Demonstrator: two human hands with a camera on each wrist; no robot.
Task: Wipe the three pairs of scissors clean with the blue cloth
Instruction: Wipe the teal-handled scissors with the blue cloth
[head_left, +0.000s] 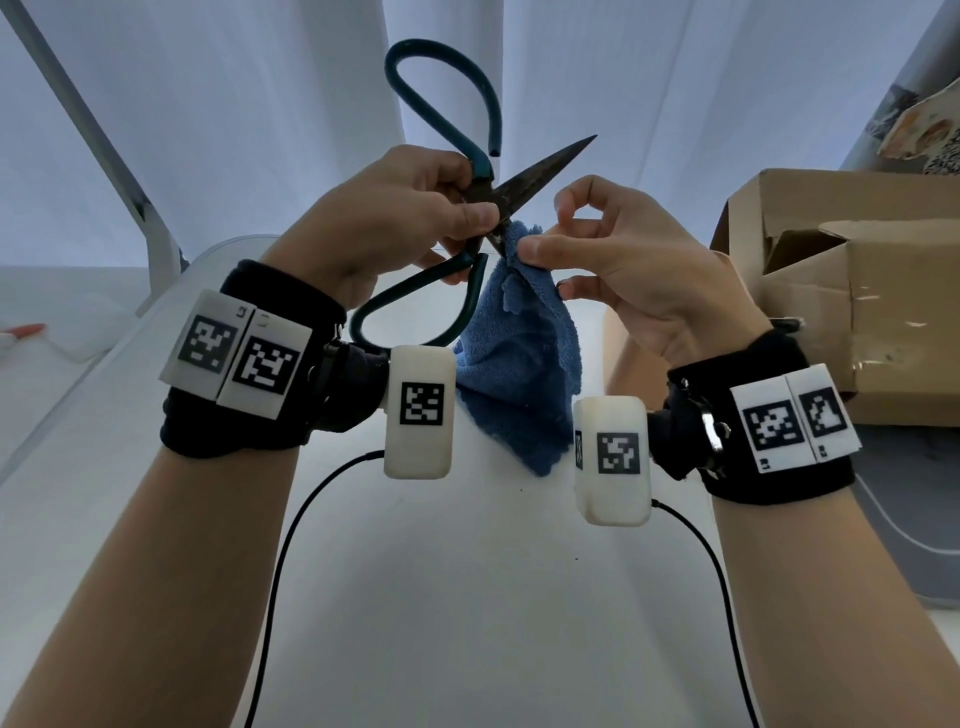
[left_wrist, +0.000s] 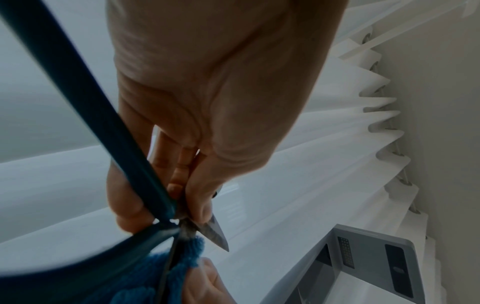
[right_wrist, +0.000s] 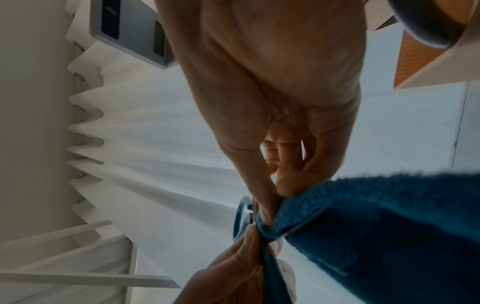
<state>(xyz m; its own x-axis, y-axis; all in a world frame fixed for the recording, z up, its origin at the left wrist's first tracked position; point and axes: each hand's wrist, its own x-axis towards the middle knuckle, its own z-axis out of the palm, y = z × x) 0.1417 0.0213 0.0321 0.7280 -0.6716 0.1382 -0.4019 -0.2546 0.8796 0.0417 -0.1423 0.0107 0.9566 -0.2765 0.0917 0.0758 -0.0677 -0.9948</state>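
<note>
Left hand: thumb and fingers curled tight, pinching the scissors at the pivot.
Right hand: thumb and forefinger pinch the cloth around the lower blade; other fingers loosely curled, apart from it.
Scissors: blades spread wide; dull, stained metal; large teal loop handles, one above the left fingers, one below.
Cloth: blue terry, fuzzy pile; bunched at the right fingertips, the rest hanging below.
Markings: black-and-white square codes on white wrist blocks; no readable writing.
Beyond right hand: torn cardboard box.
</note>
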